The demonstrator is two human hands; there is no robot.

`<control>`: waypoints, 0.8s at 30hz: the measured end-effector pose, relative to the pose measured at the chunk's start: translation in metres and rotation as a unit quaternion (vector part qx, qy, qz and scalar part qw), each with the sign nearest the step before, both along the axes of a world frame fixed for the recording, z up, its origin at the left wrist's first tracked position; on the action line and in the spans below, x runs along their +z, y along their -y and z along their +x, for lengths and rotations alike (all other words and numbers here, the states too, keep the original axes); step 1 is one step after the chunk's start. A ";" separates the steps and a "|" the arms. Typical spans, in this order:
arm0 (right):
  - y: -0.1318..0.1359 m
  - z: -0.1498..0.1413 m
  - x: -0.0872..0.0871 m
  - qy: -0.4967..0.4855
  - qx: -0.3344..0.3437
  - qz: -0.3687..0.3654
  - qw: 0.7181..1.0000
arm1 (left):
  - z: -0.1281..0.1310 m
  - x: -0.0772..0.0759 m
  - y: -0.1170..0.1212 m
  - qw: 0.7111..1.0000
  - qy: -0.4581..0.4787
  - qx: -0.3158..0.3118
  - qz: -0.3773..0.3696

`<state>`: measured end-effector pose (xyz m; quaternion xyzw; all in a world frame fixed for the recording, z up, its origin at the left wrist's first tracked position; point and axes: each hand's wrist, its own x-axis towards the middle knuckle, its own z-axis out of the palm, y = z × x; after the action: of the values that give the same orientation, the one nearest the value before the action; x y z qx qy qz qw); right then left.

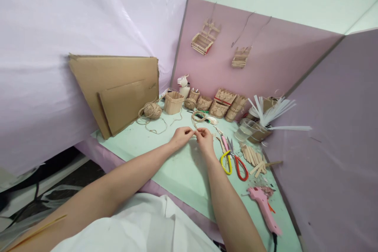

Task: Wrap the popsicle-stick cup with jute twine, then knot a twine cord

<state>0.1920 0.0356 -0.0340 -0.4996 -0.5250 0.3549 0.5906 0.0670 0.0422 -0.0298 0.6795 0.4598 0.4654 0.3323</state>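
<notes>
My left hand (182, 138) and my right hand (204, 138) meet above the middle of the table, fingertips pinched close together. Between them is the end of a tan twine cord (194, 123), mostly covered by the fingers. The cord loops on the table just beyond my hands, beside dark-handled pliers (203, 117). To the right of my right hand lie scissors (233, 157) with one yellow and one red handle, and a pink-handled tool (225, 143) touches them.
A twine ball (152, 110) and a wooden-stick cup (173, 103) stand at the back left. Cardboard sheets (126, 75) lean on the left wall. On the right are a clear plastic cup (244, 130), glue sticks (262, 112), wooden sticks (254, 156) and a pink glue gun (265, 208).
</notes>
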 end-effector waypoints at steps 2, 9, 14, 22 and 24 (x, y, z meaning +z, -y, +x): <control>0.001 -0.001 0.001 0.031 -0.006 0.008 0.999 | 0.000 -0.002 -0.002 1.000 -0.006 0.013 0.006; 0.005 -0.003 0.006 0.071 -0.019 0.016 0.997 | -0.002 0.000 -0.003 0.999 0.015 0.040 0.019; 0.006 -0.002 0.008 0.089 -0.029 0.029 0.995 | -0.002 0.000 -0.005 0.999 0.017 0.032 0.022; 0.013 -0.003 0.009 0.241 -0.042 0.148 0.958 | 0.000 -0.004 -0.005 0.997 -0.034 0.005 0.071; 0.013 -0.003 0.008 0.266 -0.044 0.149 0.951 | 0.001 -0.004 -0.003 0.995 -0.049 -0.001 0.083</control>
<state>0.1893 0.0223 -0.0262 -0.5047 -0.6878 0.1006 0.5119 0.0679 0.0452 -0.0338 0.7270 0.4346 0.4682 0.2519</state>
